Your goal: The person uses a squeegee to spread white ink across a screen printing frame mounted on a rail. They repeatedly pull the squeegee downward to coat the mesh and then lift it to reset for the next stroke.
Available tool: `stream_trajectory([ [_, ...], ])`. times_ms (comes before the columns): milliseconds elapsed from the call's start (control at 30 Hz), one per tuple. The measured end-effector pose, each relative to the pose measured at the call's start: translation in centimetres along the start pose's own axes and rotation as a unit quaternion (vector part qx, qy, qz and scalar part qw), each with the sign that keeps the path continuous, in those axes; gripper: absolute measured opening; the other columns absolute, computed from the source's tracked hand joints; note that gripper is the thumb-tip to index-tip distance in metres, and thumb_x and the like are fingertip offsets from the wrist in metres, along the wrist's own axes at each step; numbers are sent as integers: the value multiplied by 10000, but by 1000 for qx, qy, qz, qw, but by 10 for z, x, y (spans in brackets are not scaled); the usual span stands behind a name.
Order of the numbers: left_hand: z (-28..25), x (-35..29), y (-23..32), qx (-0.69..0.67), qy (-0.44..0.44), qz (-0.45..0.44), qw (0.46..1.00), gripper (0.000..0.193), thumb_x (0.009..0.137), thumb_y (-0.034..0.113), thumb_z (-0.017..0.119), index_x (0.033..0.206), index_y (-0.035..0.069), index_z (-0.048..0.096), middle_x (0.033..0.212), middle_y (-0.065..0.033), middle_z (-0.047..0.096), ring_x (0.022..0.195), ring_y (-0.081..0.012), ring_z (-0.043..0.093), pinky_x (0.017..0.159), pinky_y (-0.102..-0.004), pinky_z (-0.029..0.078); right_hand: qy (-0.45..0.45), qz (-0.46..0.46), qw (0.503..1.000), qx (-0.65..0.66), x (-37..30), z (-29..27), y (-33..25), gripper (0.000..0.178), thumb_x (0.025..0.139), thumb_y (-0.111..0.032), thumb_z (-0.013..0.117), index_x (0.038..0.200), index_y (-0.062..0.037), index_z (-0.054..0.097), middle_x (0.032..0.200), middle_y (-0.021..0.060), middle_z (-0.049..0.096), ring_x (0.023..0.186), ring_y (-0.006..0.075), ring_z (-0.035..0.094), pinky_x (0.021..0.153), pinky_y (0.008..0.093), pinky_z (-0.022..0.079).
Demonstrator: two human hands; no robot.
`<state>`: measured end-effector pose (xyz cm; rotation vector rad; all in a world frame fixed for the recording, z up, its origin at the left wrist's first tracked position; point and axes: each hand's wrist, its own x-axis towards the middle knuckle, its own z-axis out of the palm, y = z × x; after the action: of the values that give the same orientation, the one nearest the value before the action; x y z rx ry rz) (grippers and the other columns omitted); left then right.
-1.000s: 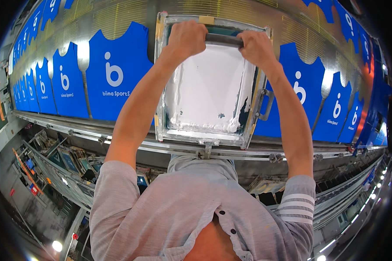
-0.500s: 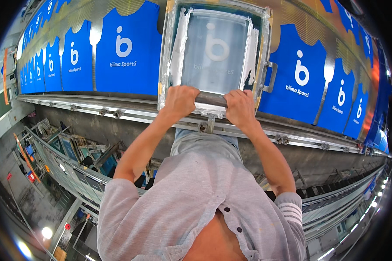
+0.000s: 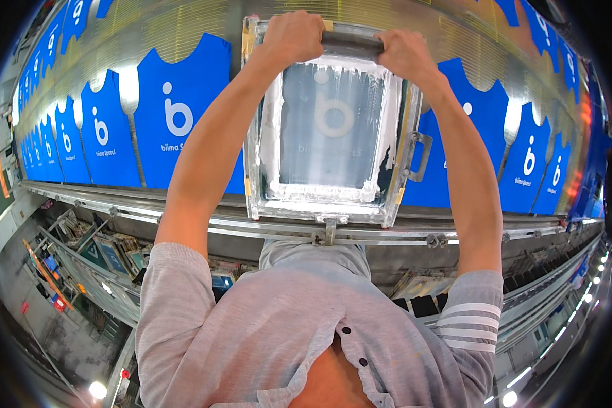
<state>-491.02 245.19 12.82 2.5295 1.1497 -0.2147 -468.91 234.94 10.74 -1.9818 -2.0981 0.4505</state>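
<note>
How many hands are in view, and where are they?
2: the left hand on the left end of the dark bar, the right hand on its right end. Some fingers are hidden.

Head camera up top, staring steeply down over the wearer's grey shirt, which looms closest, below the screen frame! That frame sits a bit farther off, and the wide fisheye bends the metal rail just beneath it, shrinking the blue pieces either side.
</note>
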Motion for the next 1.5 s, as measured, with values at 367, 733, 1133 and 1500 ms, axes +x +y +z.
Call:
stream_trajectory([
  [367,64,-153,37,-57,-10,-20,998,322,695,46,622,926,195,789,805,-132,718,738,-354,691,640,-461,527,4,-38,999,34,-138,31,-76,83,731,-31,634,769,-91,678,811,79,644,900,264,643,1005,518,393],
  [733,84,-269,85,-12,-18,2,1000,283,727,16,629,971,72,760,976,-120,749,906,-326,711,748,-399,558,-70,27,985,153,-245,24,-130,553,807,-337,821,1256,-57,660,1091,124,654,1124,303,598,1078,495,382],
  [1133,65,-216,85,-23,-188,-9,982,389,723,80,643,1074,182,775,942,-166,737,921,-325,707,760,-461,546,176,405,802,402,-218,89,26,412,974,-366,661,1156,2,699,976,109,716,852,203,641,783,343,501],
  [1500,8,2,20,-34,23,9,999,426,704,105,648,1099,198,777,984,-123,745,962,-359,692,793,-498,550,189,439,789,385,-212,50,-7,319,988,-281,670,1084,21,709,804,26,628,709,89,527,628,271,419],
])
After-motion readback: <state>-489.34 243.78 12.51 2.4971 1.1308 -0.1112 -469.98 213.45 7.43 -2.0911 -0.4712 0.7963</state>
